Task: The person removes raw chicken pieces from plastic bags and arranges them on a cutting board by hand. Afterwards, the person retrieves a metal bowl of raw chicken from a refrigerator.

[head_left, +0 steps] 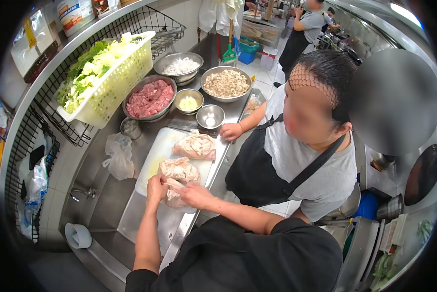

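My left hand (156,189) is closed at the near left edge of a pale raw chicken (179,169), fingers pinching its skin. From the right, my right hand (197,195) grips the same bird, its fingertips partly hidden in the folds of skin. The chicken lies at the near end of a white cutting board (150,155). Just beyond it on the board rests a second piece of raw chicken (195,147).
Steel bowls of pink raw meat (151,99), chopped white pieces (182,65) and chopped beige pieces (227,82) stand behind the board. A basket of lettuce (116,80) sits up left. A plastic bag (118,155) lies left. A co-worker (296,131) stands close on the right.
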Demonstrator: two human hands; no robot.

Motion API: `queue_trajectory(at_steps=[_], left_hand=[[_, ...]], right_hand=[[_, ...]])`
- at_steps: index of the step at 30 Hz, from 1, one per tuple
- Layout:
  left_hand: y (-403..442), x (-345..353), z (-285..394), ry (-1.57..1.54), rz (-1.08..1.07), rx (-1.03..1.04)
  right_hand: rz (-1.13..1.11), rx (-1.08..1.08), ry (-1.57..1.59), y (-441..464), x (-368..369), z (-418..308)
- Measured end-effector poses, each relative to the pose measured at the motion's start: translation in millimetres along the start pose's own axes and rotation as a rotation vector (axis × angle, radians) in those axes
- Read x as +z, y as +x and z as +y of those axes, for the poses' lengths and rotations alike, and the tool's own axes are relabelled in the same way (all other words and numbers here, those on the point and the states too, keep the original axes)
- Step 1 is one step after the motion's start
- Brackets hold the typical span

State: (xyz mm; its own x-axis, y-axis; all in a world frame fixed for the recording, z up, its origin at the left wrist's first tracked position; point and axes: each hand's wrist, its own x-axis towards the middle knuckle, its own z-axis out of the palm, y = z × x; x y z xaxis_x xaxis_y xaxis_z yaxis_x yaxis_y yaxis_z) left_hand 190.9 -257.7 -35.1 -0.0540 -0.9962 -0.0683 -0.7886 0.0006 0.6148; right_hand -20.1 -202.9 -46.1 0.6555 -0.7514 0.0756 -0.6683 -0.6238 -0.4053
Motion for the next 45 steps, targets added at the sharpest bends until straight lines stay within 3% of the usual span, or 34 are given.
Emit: queue_trajectory(at_steps=[2, 8, 23, 26, 28, 30, 31, 33, 35, 36, 39, 40, 42, 45], left_hand=[[-1, 9, -3, -0.034, 0.151, -0.043], [3, 16, -12, -0.108, 0.224, -0.071], [23, 36, -59, -0.516, 0.236, -0.314], [28, 37, -58, -0.435, 0.242, -0.357], [30, 43, -78, -0.313, 0.260, -0.323], [31, 34, -78, -0.525, 0.294, -0.426], [41, 28, -116, -0.460, 0.377, -0.472], [42, 3, -158, -0.402, 0.458, -0.507], [28, -42, -140, -0.714, 0.161, -0.367], [17, -47, -126, -0.716, 0.156, -0.389], [0, -25, -79, -0.404, 0.225, -0.135], [-6, -10, -69, -0.424, 0.085, -0.162], [-27, 36, -50, -0.263, 0.028, -0.023], [-41, 52, -22, -0.174, 0.044, -0.144]], right_hand=[[0.005, 0.022, 0.071, -10, -3, 3], [0.157, -0.040, 0.066, -20, 12, 13], [0.152, 0.017, 0.091, -43, 19, 17], [0.240, -0.028, 0.064, -47, 27, 27], [0.209, -0.023, 0.065, -48, 49, 39], [0.126, -0.010, -0.030, -48, 22, 31], [0.277, -0.029, 0.033, -54, 24, 32], [0.260, 0.019, 0.091, -65, 21, 36], [0.170, 0.064, 0.117, -72, 7, 32], [0.193, 0.082, 0.137, -68, 11, 32], [0.231, 0.185, 0.262, -49, 15, 25], [0.254, 0.277, 0.319, -44, 18, 21], [0.264, 0.278, 0.367, -36, 24, 25], [0.301, 0.249, 0.436, -15, 21, 26]])
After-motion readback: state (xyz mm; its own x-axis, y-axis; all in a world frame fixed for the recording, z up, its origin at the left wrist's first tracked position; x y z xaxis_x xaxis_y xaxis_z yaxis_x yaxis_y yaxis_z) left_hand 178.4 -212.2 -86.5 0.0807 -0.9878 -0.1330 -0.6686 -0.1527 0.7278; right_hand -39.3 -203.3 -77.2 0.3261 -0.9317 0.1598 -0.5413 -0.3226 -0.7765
